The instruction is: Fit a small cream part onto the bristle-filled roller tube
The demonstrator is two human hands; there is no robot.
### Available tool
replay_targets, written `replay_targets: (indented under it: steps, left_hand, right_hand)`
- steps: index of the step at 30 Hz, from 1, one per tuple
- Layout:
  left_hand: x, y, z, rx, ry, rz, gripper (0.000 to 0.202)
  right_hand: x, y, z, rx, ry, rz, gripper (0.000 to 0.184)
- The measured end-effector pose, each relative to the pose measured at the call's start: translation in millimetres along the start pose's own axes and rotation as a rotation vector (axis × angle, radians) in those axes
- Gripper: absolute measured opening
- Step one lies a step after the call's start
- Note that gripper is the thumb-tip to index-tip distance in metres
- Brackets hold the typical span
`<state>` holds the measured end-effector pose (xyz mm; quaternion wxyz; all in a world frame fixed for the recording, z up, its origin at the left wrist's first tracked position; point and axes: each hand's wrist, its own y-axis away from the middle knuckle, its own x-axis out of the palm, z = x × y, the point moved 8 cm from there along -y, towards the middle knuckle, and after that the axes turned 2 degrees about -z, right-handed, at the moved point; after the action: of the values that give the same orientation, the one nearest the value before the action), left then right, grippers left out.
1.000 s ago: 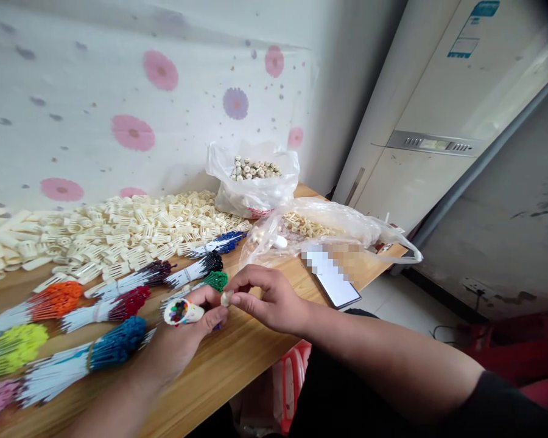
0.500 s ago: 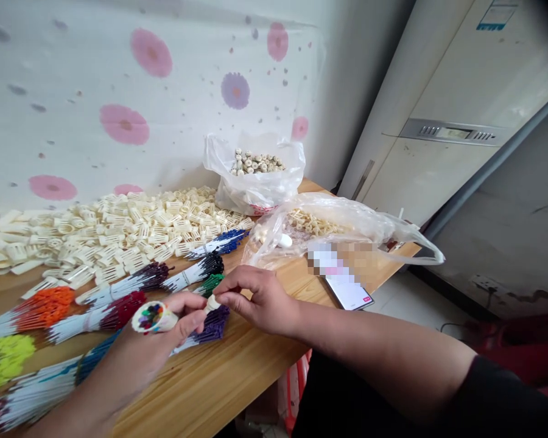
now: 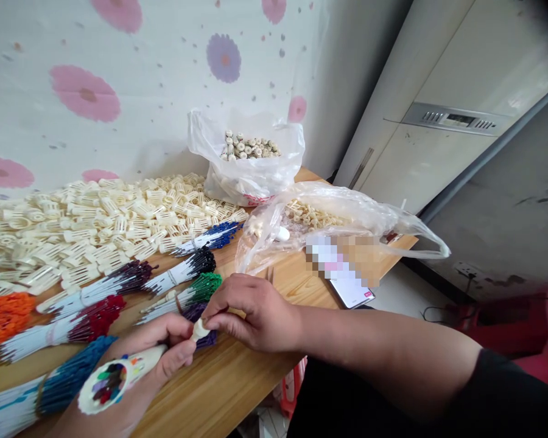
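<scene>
My left hand (image 3: 159, 350) grips a white plastic tube (image 3: 119, 374); its wide open end shows several coloured tips inside. My right hand (image 3: 251, 310) pinches a small white cap (image 3: 200, 330) against the tube's narrow end. Both hands hover over the front of the wooden table (image 3: 219, 377). Just under them lies a purple-tipped bundle of thin white sticks (image 3: 201, 325).
Bundles of sticks with green (image 3: 196, 291), black (image 3: 182, 271), blue (image 3: 210, 236), dark red (image 3: 77, 322) and orange (image 3: 4, 313) tips lie across the table. Behind is a heap of cream plastic cages (image 3: 105, 219). Two plastic bags (image 3: 251, 161) of small parts and a phone (image 3: 349, 286) sit at right.
Both hands have come lower and nearer to me. The tube has tilted so its open end points toward me. The cap is now pressed onto the tube's narrow end.
</scene>
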<state>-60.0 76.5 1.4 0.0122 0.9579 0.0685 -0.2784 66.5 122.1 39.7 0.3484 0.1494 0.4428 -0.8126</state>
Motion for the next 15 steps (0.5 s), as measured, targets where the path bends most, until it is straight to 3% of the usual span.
replay_targets:
  steps: [4,9,15]
  left_hand:
    - [4.3,4,-1,-0.002,-0.041,0.041,0.032]
    - [8.1,6,-7,0.094,-0.092,0.058,0.035]
    - [7.1,4,4,0.14,-0.125,0.054,0.037]
  right_hand:
    - [4,3,0,-0.013,-0.002,0.046,0.013]
    - [6,5,1,-0.049,0.02,0.061,0.012]
    - [11,6,0,-0.021,0.059,0.124,0.01]
